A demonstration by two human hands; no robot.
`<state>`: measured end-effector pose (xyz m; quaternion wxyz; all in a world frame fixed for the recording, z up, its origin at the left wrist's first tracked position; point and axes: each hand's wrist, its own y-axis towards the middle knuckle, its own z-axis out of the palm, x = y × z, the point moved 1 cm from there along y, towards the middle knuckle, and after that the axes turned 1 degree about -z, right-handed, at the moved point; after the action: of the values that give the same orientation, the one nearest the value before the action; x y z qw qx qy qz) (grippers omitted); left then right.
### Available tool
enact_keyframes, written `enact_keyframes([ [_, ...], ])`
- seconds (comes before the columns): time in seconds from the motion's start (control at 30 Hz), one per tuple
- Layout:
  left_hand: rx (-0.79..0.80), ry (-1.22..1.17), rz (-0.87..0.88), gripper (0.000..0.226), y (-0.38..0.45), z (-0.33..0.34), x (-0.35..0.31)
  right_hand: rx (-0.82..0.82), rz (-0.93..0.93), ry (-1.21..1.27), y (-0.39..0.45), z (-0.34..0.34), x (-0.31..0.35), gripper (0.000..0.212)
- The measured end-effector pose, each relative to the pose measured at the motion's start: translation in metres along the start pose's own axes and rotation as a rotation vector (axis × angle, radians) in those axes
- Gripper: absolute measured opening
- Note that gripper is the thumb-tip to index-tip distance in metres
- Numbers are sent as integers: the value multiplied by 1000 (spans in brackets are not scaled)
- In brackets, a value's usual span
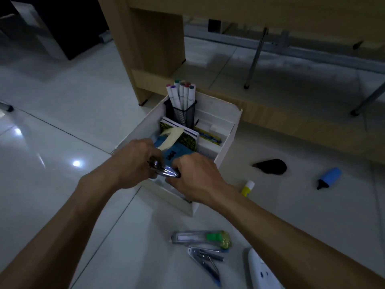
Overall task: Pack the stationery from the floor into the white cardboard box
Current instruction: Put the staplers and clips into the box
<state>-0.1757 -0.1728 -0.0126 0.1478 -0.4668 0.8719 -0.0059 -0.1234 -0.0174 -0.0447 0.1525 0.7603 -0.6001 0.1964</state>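
Both hands, the left hand [133, 161] and the right hand [193, 176], grip a shiny metal tool [164, 170] over the near end of the white box [227, 138] on the floor [62, 122]. Markers [182, 92] stand in a mesh cup [183, 113] inside it. A glue stick [248, 187], highlighter [329, 177], cutter [200, 237] and stapler [206, 260] lie outside on the floor.

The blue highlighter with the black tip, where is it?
In the head view, the blue highlighter lies on the white tiled floor, right of the white cardboard box, beyond the yellow-and-white glue stick.
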Motion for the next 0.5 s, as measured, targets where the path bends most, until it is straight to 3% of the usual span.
enact_keyframes([
  [0.1, -57, 27, -62, 40, -5, 3, 17, 28, 64, -5, 8, 5, -1, 26],
  [0.2, -109, 32, -259, 65, -13, 1, 40, 56, 101, -45, 18, 12, 0, 31],
  [0.3, -79, -97, -365, 61, -19, 5, 51, 113, 135, -8, 32, 24, 6, 38],
  [0.5, -123, -161, -347, 56, -22, 10, 52, 185, 193, 125, 57, 53, 17, 21],
])
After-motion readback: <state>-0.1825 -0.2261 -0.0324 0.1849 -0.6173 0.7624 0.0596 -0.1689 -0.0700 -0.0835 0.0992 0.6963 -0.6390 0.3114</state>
